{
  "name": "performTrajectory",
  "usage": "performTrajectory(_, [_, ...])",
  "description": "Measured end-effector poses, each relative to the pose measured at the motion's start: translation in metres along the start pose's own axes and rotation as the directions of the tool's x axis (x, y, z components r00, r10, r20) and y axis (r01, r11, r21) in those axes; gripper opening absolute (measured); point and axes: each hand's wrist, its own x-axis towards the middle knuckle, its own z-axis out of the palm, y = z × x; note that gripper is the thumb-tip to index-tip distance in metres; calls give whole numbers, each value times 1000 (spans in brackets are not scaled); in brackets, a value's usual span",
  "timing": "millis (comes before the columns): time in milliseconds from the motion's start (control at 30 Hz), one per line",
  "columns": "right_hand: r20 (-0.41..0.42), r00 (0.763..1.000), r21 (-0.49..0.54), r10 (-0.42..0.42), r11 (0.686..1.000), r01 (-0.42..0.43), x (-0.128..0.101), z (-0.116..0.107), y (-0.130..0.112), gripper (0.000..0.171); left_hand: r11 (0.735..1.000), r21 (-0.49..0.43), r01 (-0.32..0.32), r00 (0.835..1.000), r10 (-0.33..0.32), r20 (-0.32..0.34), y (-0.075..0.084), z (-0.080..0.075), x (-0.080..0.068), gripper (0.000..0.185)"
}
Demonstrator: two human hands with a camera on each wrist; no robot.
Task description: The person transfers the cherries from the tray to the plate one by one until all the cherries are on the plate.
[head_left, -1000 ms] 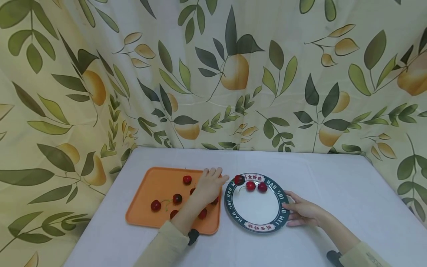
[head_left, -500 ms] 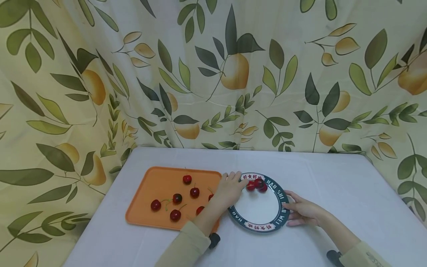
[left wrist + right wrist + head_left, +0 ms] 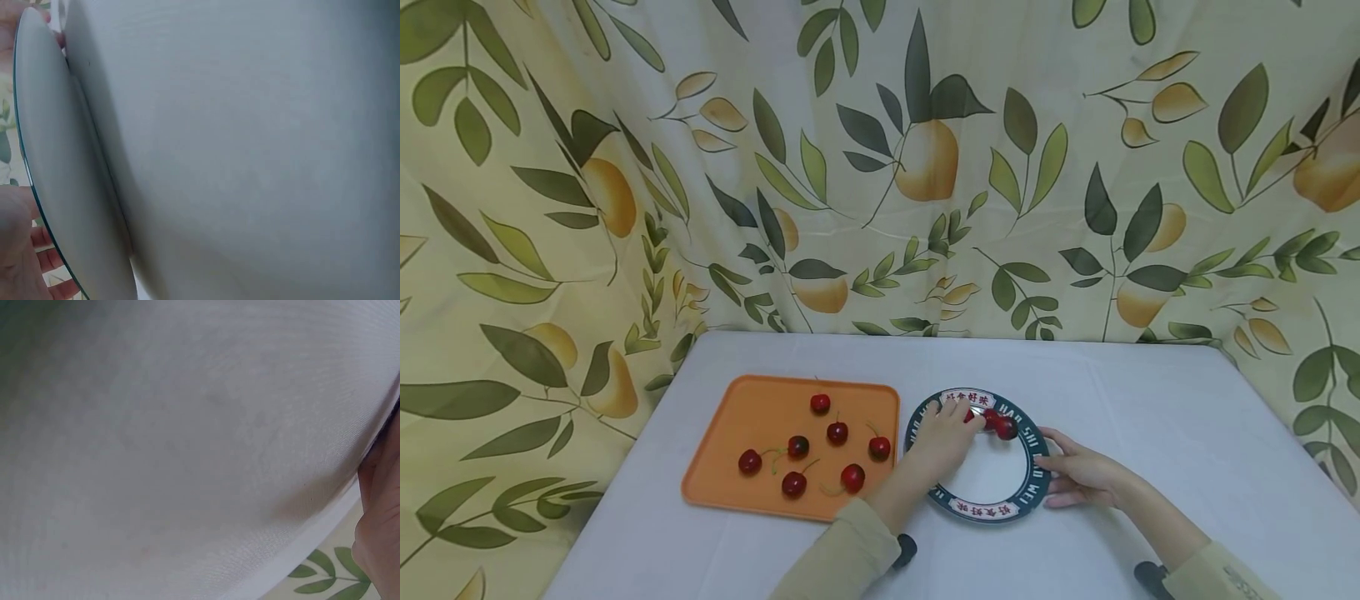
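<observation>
A white plate with a dark green lettered rim lies on the white tabletop. My left hand reaches over its far left part, fingers next to three red cherries at the plate's far edge. The back of the hand hides whether its fingers still pinch a stem. My right hand rests flat on the table, fingers straight, touching the plate's right rim. The left wrist view shows the plate's edge side-on. The right wrist view shows only cloth and a bit of my right hand.
An orange tray left of the plate holds several stemmed cherries. A leaf-and-fruit patterned curtain hangs behind and to both sides of the table.
My left hand has moved right from the tray's edge to over the plate, carrying a cherry that now lies beside the two there. The right hand has stayed in place.
</observation>
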Motion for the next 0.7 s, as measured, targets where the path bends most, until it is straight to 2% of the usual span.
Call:
performTrajectory(167, [-2, 1000, -2, 0, 1000, 0, 0, 0, 0, 68, 1000, -5, -10, 1000, 10, 18, 5, 3, 3, 42])
performTrajectory(500, [-19, 1000, 0, 3, 1000, -3, 0, 1, 0, 67, 992, 124, -29, 999, 27, 19, 12, 3, 4, 44])
performTrajectory(700, [-29, 1000, 4, 8, 1000, -8, 0, 1, -1, 67, 989, 145, -16, 1000, 14, 16, 13, 6, 4, 42])
